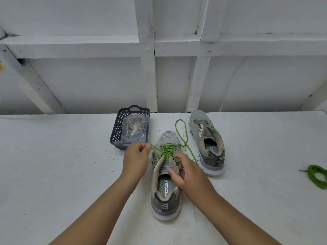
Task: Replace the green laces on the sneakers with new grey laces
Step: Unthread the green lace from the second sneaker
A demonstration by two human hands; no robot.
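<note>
We are pinching the green lace (165,150) with our left hand (137,159), while our right hand (185,172) is gripping the near sneaker (166,183) at its tongue. The sneaker is lying mid-table (62,165), toe pointing away from us.

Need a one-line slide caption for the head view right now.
Left hand pulls the green lace from the near sneaker while right hand steadies it.
</note>
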